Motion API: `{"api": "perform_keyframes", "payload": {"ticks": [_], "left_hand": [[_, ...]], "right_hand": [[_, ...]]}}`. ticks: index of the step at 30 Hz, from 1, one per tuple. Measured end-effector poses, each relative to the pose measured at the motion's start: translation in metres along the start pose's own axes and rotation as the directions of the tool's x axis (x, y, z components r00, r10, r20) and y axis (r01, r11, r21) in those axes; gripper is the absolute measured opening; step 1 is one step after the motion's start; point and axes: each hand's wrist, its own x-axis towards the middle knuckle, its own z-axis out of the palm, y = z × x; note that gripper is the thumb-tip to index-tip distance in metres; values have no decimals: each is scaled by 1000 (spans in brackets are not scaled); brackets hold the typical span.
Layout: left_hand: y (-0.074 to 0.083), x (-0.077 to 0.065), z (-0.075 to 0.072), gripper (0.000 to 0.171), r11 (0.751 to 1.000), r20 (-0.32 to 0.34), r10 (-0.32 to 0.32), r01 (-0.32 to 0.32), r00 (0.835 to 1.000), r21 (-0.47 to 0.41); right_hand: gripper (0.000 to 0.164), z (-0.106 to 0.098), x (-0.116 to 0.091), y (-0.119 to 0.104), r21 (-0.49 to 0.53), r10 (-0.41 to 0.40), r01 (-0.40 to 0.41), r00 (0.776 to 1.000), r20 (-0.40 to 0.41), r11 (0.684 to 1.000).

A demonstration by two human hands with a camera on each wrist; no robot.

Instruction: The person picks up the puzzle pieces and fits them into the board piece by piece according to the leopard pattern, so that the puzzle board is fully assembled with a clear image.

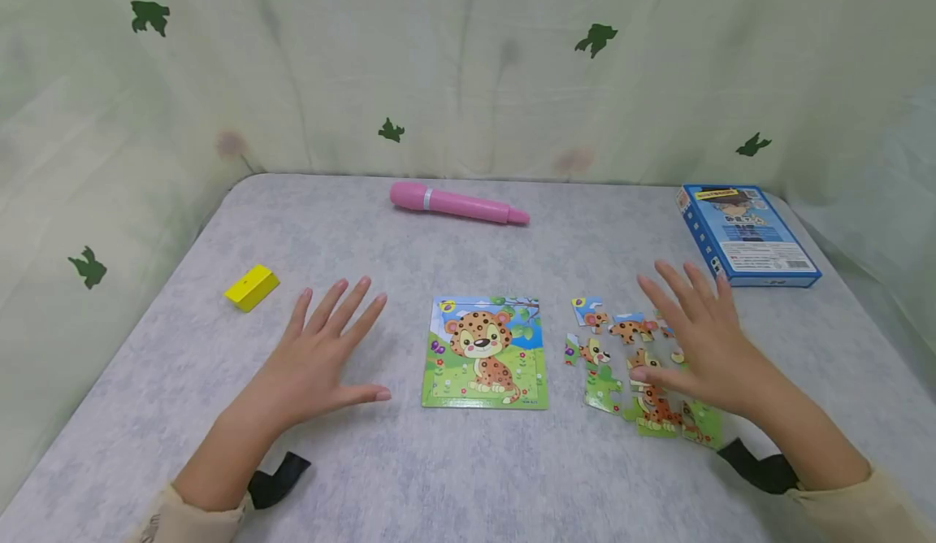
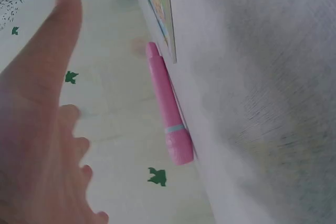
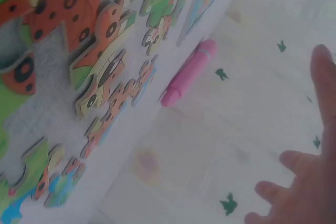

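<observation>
A square leopard puzzle board (image 1: 484,356) lies flat at the middle of the table, its picture facing up. To its left my left hand (image 1: 327,352) is held with fingers spread and nothing in it. On the board's other side several loose jigsaw pieces (image 1: 603,388) are scattered. Over the right part of those pieces is my right hand (image 1: 705,352), fingers spread and empty, hiding some of them. The right wrist view shows puzzle pieces (image 3: 107,72) close up, with the right hand (image 3: 302,182) off to the side.
A pink pen-shaped object (image 1: 461,204) lies near the table's back edge. At the back right is a blue printed box (image 1: 753,238), and a yellow block (image 1: 252,288) sits on the left. Light cloth (image 1: 468,63) with green leaf-like shapes hangs behind the table (image 1: 329,234).
</observation>
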Motion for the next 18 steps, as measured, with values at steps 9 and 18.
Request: {"api": "perform_keyframes", "payload": {"ticks": [9,18], "left_hand": [[4,12,13,96,975,-115,73,-95,991,-203],[22,27,29,86,885,-42,31,-47,999,-463]], "right_hand": [[78,8,27,-4,514,95,-92,995,20,853],[60,44,43,10,667,119,-83,993,-9,741]]}}
